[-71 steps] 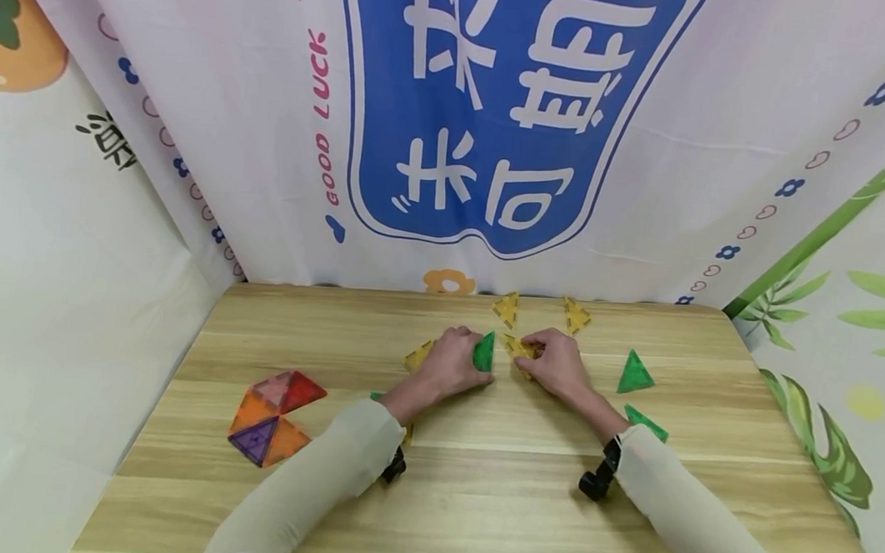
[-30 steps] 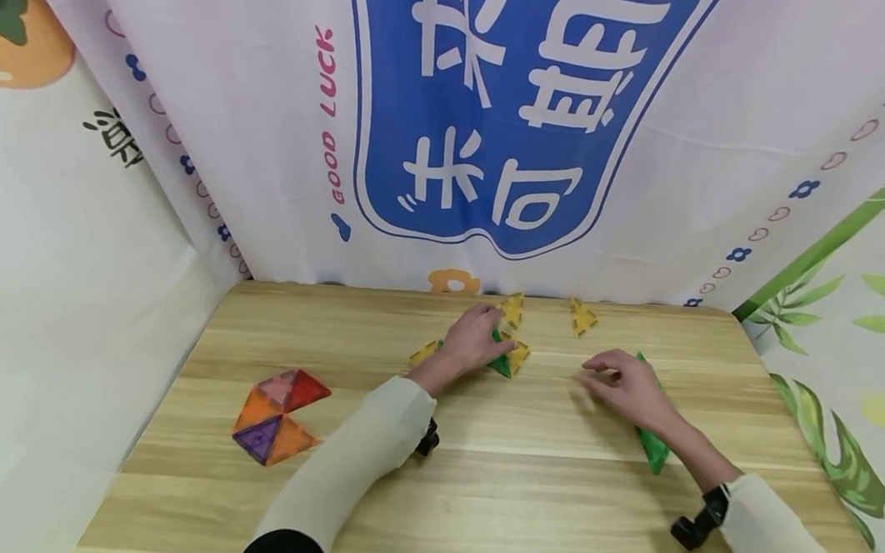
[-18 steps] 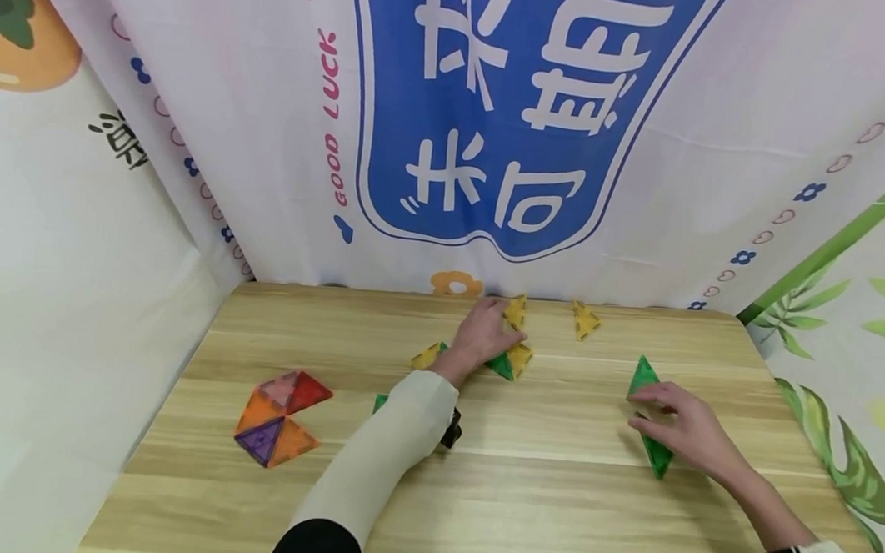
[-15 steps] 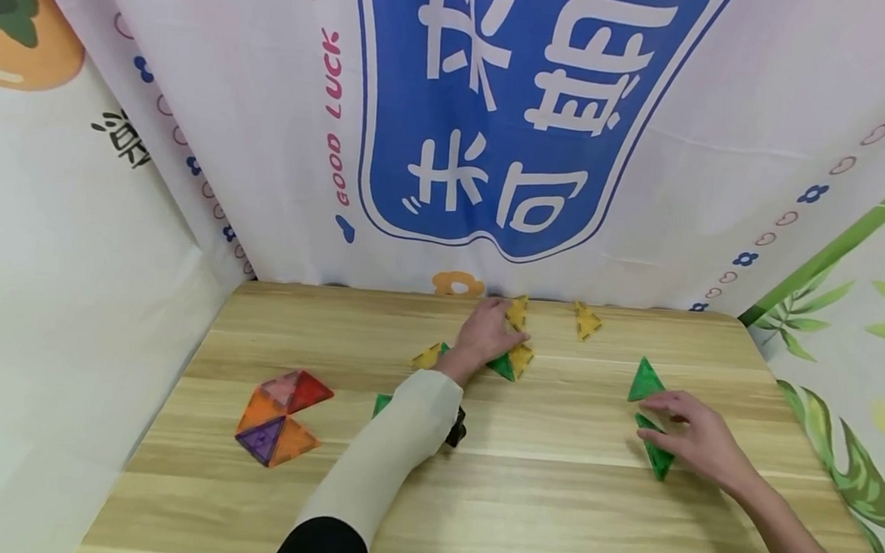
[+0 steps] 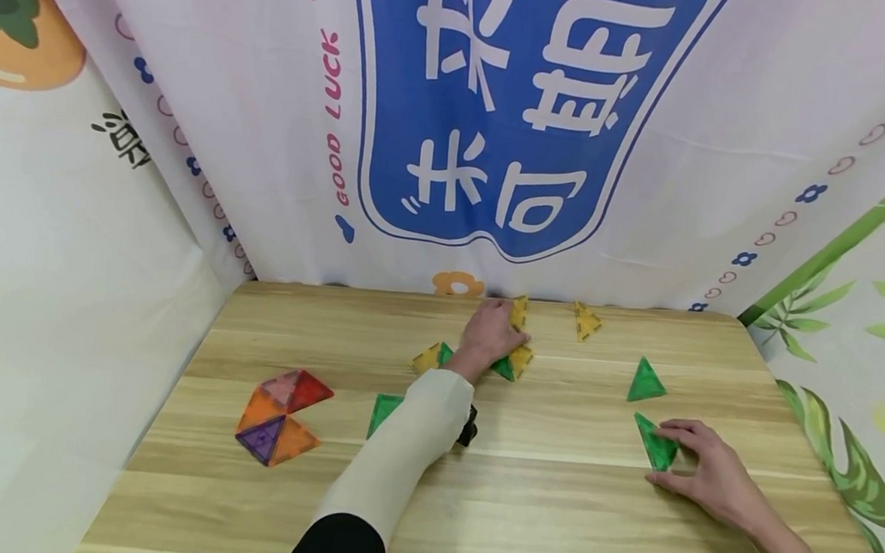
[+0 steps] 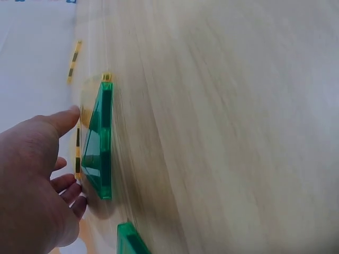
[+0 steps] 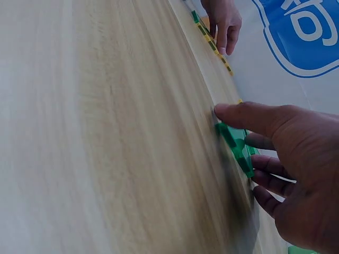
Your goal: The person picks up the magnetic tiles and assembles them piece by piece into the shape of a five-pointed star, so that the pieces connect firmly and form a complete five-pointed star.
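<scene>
Green triangle (image 5: 656, 445) lay flat on the table (image 5: 550, 516) near its right edge, just left of my right hand (image 5: 710, 474), long axis running away from me; thumb and fingers spread loosely around its near corner, touching, nothing gripped. My left hand (image 5: 490, 333) was far off, its relaxed fingers resting on the yellow and green tiles (image 5: 513, 362) by the back edge

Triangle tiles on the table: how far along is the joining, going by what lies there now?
Done: a red, orange and purple tile cluster lies joined at the left. In hand: the left hand rests on a green and yellow cluster near the back edge; the right hand touches a loose green tile. Left: another green tile, a green tile by the left sleeve, and a yellow tile lie apart.
</scene>
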Motion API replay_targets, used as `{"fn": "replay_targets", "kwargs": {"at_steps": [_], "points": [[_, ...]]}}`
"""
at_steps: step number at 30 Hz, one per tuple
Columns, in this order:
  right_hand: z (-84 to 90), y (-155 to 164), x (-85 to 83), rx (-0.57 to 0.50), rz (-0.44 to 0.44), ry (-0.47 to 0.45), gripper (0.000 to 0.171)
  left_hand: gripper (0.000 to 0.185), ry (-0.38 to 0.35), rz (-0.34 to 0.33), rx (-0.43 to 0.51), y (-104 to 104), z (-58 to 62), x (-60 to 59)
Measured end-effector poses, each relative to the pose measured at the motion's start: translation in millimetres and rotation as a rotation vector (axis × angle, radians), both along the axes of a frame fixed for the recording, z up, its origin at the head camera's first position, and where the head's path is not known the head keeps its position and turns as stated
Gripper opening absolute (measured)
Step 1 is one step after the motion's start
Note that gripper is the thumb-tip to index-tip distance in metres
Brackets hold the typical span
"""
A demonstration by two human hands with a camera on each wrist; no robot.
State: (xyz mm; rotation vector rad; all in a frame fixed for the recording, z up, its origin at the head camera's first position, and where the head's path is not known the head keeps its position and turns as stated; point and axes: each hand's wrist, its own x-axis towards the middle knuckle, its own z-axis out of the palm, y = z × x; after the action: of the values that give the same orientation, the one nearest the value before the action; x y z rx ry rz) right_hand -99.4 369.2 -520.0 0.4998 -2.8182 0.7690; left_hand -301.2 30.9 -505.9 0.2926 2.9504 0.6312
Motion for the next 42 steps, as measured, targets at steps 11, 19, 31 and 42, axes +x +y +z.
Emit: {"fn": "replay_targets", "kwargs": {"at_steps": [11, 19, 31, 42], "points": [[-3.5, -3, 0.1, 0.005, -0.011, 0.057, 0.062, 0.063, 0.038, 0.017, -0.077, 3, 1.0, 0.4], [-3.1, -7, 0.5, -0.002, -0.042, 0.099, 0.059, 0.044, 0.1, 0.008, -0.019, -4, 4.0, -2.2], [-1.2, -23, -3.3, -0.069, -0.02, 0.16, 0.055, 0.068, 0.141, -0.113, 0.077, -7, 21.4, 18.7], [0.2, -46, -10.0, -0.134, -0.003, 0.181, 0.052, 0.07, 0.133, -0.369, 0.03, -6, 25.4, 73.5]]}}
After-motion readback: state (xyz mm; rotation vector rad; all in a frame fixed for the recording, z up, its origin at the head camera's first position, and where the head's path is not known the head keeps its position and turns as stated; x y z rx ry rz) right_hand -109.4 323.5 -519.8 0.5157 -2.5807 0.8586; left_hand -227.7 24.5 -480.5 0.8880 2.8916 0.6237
